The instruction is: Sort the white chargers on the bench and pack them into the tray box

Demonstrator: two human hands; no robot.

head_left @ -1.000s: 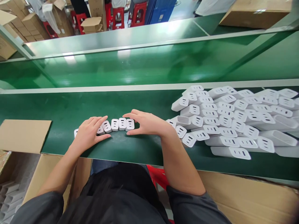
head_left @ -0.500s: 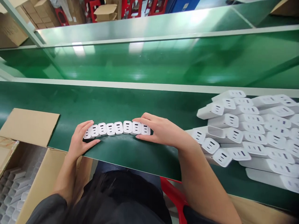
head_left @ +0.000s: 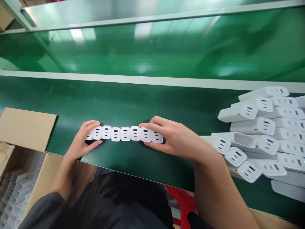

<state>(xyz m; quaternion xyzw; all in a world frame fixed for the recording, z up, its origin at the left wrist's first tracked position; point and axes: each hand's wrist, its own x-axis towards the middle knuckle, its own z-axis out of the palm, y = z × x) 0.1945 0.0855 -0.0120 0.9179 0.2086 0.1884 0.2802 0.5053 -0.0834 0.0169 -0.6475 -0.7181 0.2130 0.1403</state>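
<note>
Several white charger housings with slotted port faces stand side by side in a row [head_left: 125, 134], port faces up, on the green bench. My left hand [head_left: 79, 141] is closed around the row's left end, its fingers on the far side and thumb on the near side, partly hiding the end pieces. At the right end, my right hand [head_left: 177, 136] clasps the last housings the same way. The middle pieces touch each other, slightly uneven in line. The housings' lower parts are hidden by the view from above.
A heap of white charger housings [head_left: 265, 126] lies on the right of the green bench [head_left: 114, 101]. To the left are a cardboard flap [head_left: 28, 127] and an open carton [head_left: 39, 181] beside a tray of housings. A red stool [head_left: 182, 203] stands below the bench edge.
The small gap in the middle of the row has closed, and the pieces sit in a straighter line. Both hands keep their hold on the ends. The view has tipped downward.
</note>
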